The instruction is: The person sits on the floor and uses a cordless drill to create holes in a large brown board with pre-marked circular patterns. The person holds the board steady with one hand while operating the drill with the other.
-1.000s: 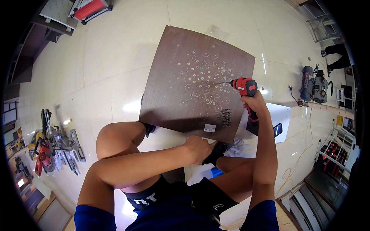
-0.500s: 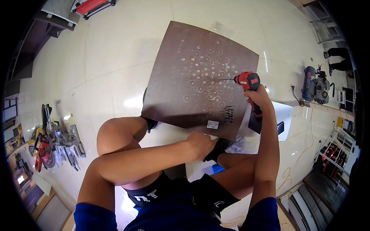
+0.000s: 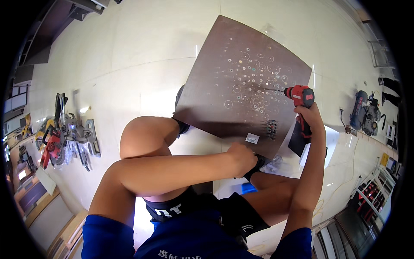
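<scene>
A large brown board (image 3: 220, 103) lies tilted on the pale floor, dotted with several round marks and screw heads. My right hand (image 3: 307, 115) grips a red and black cordless drill (image 3: 300, 98) whose bit points left onto the board's right part. My left hand (image 3: 242, 158) is closed at the board's near edge, beside a small white label (image 3: 252, 138); whether it holds anything is hidden. I am crouching, with my left knee (image 3: 142, 136) raised beside the board.
A mitre saw (image 3: 64, 138) stands on the floor at the left. A grey machine (image 3: 365, 115) sits at the right, a white sheet (image 3: 330, 144) lies under my right arm, and a small blue thing (image 3: 248, 188) is near my foot. Shelving runs along the lower right.
The view has shifted slightly; the drill stays on the board's right part and my left hand stays at the near edge.
</scene>
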`<move>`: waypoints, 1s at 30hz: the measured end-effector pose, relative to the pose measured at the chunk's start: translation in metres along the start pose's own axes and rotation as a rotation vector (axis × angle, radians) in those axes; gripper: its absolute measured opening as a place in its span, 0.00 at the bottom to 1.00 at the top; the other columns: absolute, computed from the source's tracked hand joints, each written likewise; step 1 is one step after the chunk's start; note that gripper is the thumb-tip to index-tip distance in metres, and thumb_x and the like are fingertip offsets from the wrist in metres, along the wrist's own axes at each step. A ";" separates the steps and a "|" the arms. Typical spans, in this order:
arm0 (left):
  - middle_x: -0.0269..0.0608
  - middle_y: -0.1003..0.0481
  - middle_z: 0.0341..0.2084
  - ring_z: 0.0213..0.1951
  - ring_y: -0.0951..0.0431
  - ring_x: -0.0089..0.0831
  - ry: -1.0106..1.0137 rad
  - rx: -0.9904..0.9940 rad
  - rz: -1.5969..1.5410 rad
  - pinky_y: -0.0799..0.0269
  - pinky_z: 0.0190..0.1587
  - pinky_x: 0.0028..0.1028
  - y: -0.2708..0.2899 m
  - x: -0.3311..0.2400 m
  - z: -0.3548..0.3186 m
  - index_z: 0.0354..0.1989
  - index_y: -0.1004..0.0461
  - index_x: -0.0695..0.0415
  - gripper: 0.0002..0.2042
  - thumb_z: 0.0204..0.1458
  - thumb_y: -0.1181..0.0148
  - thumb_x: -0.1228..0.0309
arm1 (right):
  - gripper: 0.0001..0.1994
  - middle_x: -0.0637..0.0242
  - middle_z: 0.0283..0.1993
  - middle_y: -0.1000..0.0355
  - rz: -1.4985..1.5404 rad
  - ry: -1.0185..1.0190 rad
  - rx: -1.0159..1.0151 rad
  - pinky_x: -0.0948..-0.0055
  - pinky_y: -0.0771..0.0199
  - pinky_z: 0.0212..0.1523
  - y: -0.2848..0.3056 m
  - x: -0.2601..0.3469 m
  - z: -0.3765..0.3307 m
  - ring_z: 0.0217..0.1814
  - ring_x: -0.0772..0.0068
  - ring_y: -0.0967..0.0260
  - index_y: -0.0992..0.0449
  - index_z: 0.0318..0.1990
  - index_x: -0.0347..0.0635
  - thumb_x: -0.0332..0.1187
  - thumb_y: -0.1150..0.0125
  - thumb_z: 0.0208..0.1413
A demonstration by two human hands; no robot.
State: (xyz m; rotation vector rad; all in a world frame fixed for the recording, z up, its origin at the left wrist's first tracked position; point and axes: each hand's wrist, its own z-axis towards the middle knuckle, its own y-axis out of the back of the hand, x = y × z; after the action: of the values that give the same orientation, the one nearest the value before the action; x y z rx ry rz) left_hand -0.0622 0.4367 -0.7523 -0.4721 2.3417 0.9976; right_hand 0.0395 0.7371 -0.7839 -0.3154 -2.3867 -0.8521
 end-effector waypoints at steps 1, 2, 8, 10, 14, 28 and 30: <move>0.42 0.17 0.46 0.50 0.16 0.43 0.007 0.008 0.009 0.23 0.47 0.42 -0.001 0.000 0.000 0.50 0.18 0.53 0.19 0.46 0.30 0.70 | 0.07 0.67 0.24 0.29 0.006 0.004 0.002 0.70 0.28 0.22 0.000 0.002 -0.002 0.21 0.73 0.28 0.24 0.32 0.37 0.29 0.36 0.45; 0.42 0.17 0.46 0.50 0.16 0.42 0.014 0.017 0.019 0.23 0.47 0.42 -0.001 -0.001 0.001 0.49 0.18 0.53 0.18 0.46 0.30 0.70 | 0.07 0.67 0.24 0.29 0.012 0.008 0.005 0.70 0.28 0.22 -0.002 0.002 -0.002 0.21 0.73 0.28 0.24 0.32 0.37 0.29 0.36 0.45; 0.49 0.18 0.44 0.47 0.16 0.46 -0.031 0.020 0.035 0.21 0.44 0.41 -0.001 0.002 -0.001 0.48 0.20 0.57 0.16 0.48 0.34 0.71 | 0.07 0.67 0.24 0.28 0.002 -0.011 0.005 0.70 0.28 0.23 -0.004 0.000 0.002 0.21 0.72 0.28 0.24 0.31 0.37 0.29 0.36 0.45; 0.52 0.19 0.43 0.47 0.16 0.48 -0.035 0.030 0.025 0.21 0.45 0.42 0.001 0.003 -0.004 0.48 0.21 0.59 0.16 0.49 0.35 0.71 | 0.07 0.67 0.24 0.28 -0.020 0.001 -0.002 0.69 0.27 0.23 -0.006 0.001 0.003 0.21 0.71 0.27 0.24 0.31 0.36 0.29 0.36 0.44; 0.50 0.20 0.47 0.52 0.19 0.47 0.071 0.047 0.075 0.23 0.49 0.49 0.015 0.008 0.006 0.52 0.21 0.57 0.19 0.50 0.34 0.69 | 0.09 0.65 0.23 0.28 -0.145 0.067 -0.015 0.68 0.26 0.23 0.005 -0.002 0.011 0.20 0.69 0.27 0.25 0.31 0.34 0.29 0.37 0.42; 0.56 0.73 0.81 0.79 0.69 0.67 0.823 -0.115 0.158 0.52 0.69 0.73 -0.084 0.153 0.052 0.82 0.66 0.34 0.40 0.68 0.48 0.66 | 0.12 0.59 0.25 0.23 -0.587 0.155 0.014 0.64 0.22 0.29 0.007 0.011 0.026 0.23 0.64 0.23 0.22 0.34 0.32 0.31 0.35 0.42; 0.57 0.73 0.80 0.78 0.70 0.69 0.792 -0.138 0.138 0.53 0.70 0.72 -0.087 0.152 0.054 0.82 0.66 0.34 0.40 0.68 0.48 0.67 | 0.12 0.59 0.25 0.23 -0.555 0.093 0.041 0.64 0.22 0.29 0.013 0.010 0.027 0.23 0.65 0.23 0.22 0.34 0.33 0.31 0.35 0.41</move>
State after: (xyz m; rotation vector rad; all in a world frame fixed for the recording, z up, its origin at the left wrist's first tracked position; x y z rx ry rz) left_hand -0.1196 0.4036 -0.9235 -0.8999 3.0378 1.1918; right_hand 0.0250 0.7646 -0.7882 0.4175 -2.4281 -1.0252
